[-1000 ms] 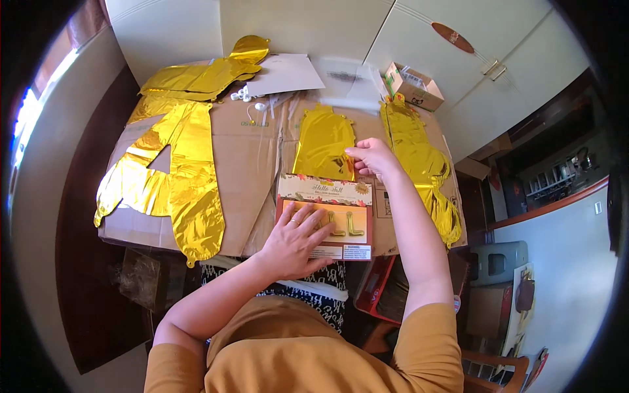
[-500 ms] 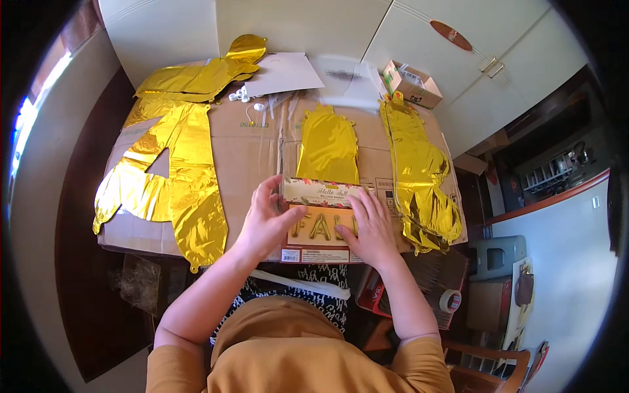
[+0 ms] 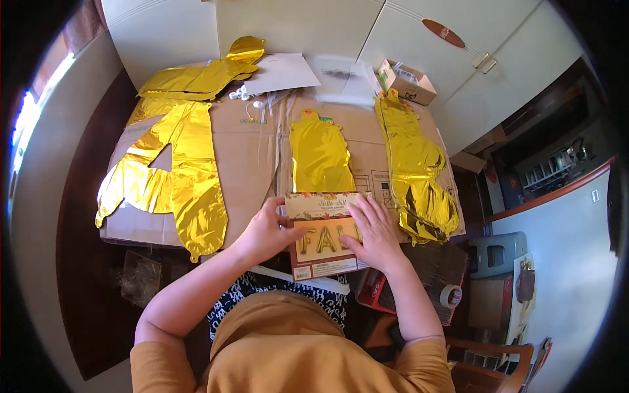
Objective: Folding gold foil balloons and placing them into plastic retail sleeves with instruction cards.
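Packet (image 3: 325, 237), near-square, points header-end away, left hand (image 3: 264, 230) pinching it, right hand (image 3: 378, 237) spread across.

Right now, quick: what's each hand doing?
Left hand: closed, holding the left edge of the flat balloon package.
Right hand: fingers and thumb spread on its front; whether it grips cannot be told.
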The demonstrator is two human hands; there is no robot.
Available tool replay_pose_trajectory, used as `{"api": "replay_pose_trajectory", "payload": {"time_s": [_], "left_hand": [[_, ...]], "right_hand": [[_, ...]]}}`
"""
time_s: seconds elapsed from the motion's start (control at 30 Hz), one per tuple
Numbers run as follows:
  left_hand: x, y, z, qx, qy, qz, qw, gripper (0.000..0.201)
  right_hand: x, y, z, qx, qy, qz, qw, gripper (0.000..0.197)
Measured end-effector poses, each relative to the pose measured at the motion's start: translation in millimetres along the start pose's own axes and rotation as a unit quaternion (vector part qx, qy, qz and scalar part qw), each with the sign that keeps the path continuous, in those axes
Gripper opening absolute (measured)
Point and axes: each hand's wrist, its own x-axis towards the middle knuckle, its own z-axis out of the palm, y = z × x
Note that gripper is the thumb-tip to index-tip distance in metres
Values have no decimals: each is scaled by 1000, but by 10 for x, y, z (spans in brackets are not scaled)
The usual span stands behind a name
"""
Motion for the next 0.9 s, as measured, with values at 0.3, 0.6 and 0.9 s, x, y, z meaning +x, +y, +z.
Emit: {"api": "replay_pose_trajectory", "payload": {"time_s": [0.3, 0.6, 0.9], "left_hand": [[-667, -560, 195, -73, 9, -3, 997, 58], [-508, -501, 663, -409, 31, -44, 911, 47], [-516, -620, 667, -428, 13, 1, 904, 48]], "right_hand": [[-517, -573, -210, 56, 102, -106, 987, 70], [-445, -586, 257, -86, 106, -29, 990, 58], [-198, -690, 297, -105, 117, -15, 987, 57]]}}
